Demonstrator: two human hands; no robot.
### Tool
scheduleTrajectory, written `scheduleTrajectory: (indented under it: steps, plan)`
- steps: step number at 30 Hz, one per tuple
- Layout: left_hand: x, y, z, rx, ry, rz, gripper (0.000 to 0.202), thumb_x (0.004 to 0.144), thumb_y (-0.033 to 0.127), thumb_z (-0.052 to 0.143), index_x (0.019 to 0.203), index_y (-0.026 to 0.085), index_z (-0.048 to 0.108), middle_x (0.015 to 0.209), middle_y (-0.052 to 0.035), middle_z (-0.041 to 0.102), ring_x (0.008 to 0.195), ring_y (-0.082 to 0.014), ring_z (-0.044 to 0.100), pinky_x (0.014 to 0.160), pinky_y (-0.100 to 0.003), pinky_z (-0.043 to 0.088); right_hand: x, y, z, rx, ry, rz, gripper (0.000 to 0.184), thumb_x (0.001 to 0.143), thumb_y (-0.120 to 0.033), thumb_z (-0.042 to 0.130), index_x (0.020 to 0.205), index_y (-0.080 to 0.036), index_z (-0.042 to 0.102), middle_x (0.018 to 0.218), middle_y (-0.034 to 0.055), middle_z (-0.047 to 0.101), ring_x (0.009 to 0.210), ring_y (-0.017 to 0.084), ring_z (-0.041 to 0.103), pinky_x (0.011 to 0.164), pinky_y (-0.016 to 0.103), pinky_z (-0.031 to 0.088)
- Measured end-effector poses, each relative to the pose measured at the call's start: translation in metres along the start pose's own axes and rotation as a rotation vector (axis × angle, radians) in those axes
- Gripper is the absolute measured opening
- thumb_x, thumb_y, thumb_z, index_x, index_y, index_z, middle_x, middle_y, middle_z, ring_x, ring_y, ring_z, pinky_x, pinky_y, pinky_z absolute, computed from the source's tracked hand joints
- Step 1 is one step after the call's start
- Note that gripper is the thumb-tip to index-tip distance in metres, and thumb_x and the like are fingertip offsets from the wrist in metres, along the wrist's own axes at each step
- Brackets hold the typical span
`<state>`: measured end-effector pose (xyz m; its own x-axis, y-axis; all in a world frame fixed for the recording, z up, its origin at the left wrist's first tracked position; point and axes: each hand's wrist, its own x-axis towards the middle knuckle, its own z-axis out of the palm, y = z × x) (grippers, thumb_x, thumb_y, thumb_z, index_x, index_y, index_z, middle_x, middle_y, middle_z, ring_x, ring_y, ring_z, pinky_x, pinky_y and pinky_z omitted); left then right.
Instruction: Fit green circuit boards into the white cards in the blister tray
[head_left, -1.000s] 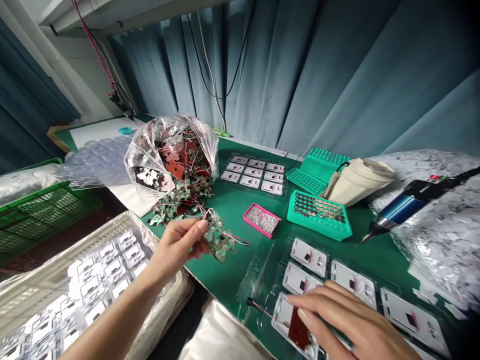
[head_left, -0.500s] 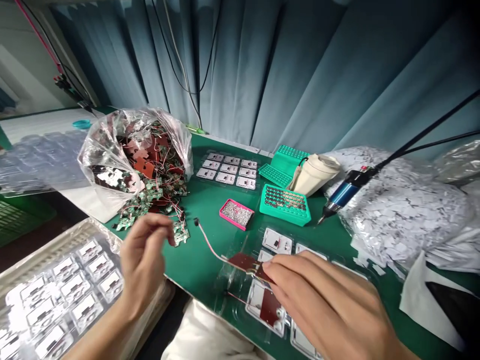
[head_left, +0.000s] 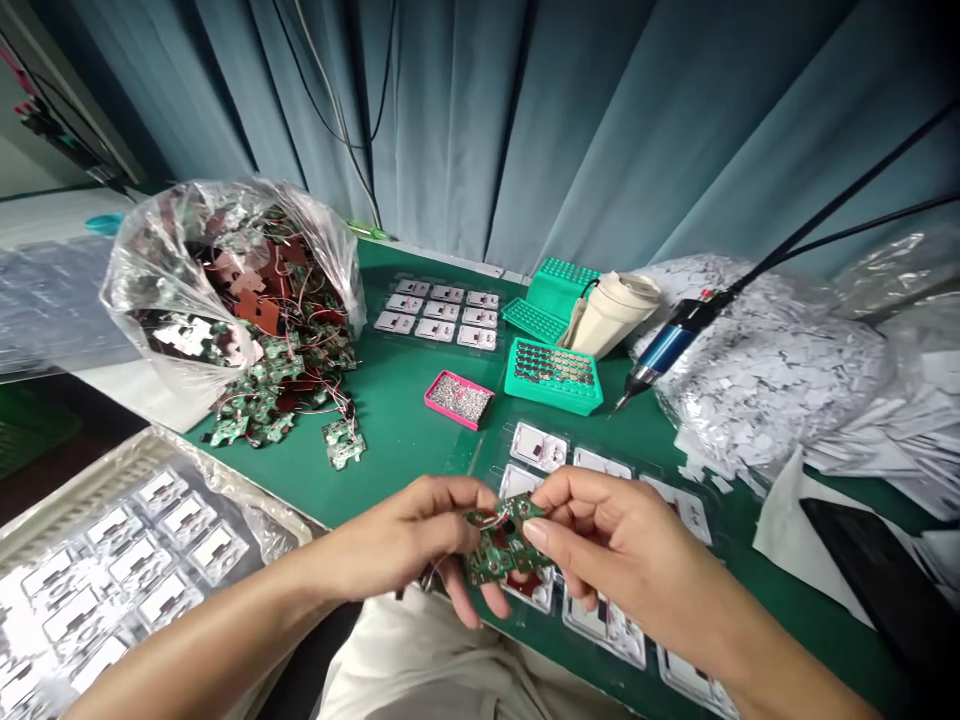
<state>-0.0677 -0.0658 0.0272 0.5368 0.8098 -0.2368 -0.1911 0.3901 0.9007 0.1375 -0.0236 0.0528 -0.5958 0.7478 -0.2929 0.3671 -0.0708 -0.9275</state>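
Note:
My left hand [head_left: 424, 535] and my right hand [head_left: 611, 540] come together at the front edge of the table around a green circuit board [head_left: 491, 562]. The right thumb and fingers pinch its right side. On the left, thumb and fingers close over the other side, with the lower fingertips below it. Thin wires cross the board. Beneath the hands lies a clear plastic tray with white casings [head_left: 538, 447], one with a brown board [head_left: 531, 588] partly hidden by my fingers.
A plastic bag [head_left: 142, 270] spills circuit boards [head_left: 259, 390] at the left. Mid-table stand a pink box of small metal parts [head_left: 459, 398] and a green holder with round cells [head_left: 553, 405]. An electric screwdriver [head_left: 666, 350] hangs at the right, near bagged white pieces [head_left: 780, 350].
My left hand has moved right from near the board pile to meet my right hand. The board in my right hand is turned from its brown side to its green side. The view has shifted slightly.

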Motion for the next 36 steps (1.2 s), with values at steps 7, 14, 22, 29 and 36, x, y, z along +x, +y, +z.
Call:
scheduleTrajectory:
  steps: [7,14,22,29,36]
  plan:
    - [0.010,-0.007,-0.001,0.123,0.078,-0.047,0.036,0.086,0.049,0.062,0.079,0.014,0.057,0.055,0.0002,0.060,0.040,-0.0077,0.053,0.034,-0.013,0.037,0.001,0.014,0.000,0.123,-0.036,0.079,0.025,0.087,-0.041,0.063,0.081,-0.019,0.051,0.054,-0.0068,0.054,0.046,0.006,0.051,0.044,0.015,0.044]
    - [0.012,-0.015,0.006,0.439,0.212,0.073,0.036,0.095,0.044,0.050,0.083,0.013,0.064,0.060,0.0019,0.051,0.053,-0.0078,0.049,0.046,-0.016,0.037,-0.009,0.023,0.008,-0.233,0.222,-0.159,0.023,0.089,-0.033,0.057,0.071,-0.019,0.050,0.059,-0.0024,0.057,0.051,0.009,0.055,0.048,0.019,0.045]
    - [0.012,-0.012,0.012,0.339,0.139,0.074,0.021,0.092,0.033,0.055,0.086,0.015,0.065,0.070,0.0011,0.054,0.052,-0.0075,0.047,0.047,-0.018,0.042,-0.021,0.030,0.002,0.128,-0.017,0.093,0.034,0.092,-0.050,0.052,0.081,-0.019,0.053,0.067,-0.0006,0.061,0.065,0.013,0.066,0.054,0.020,0.054]
    - [-0.002,-0.015,0.020,1.078,-0.117,0.630,0.028,0.095,0.015,0.047,0.120,0.016,0.060,0.090,-0.0082,0.068,0.075,-0.0165,0.066,0.061,-0.025,0.051,-0.046,0.028,-0.008,-0.085,-0.181,0.174,0.012,0.088,-0.032,0.059,0.091,-0.022,0.065,0.082,-0.0001,0.070,0.062,0.011,0.064,0.057,0.019,0.053]
    - [0.026,-0.018,-0.010,1.375,-0.005,0.472,0.019,0.099,0.016,0.041,0.109,0.018,0.058,0.083,-0.0031,0.065,0.069,-0.0149,0.063,0.060,-0.025,0.046,-0.023,0.053,-0.016,-0.585,0.277,-0.305,0.011,0.086,-0.021,0.064,0.096,-0.023,0.066,0.103,0.0051,0.067,0.097,0.019,0.063,0.084,0.033,0.053]
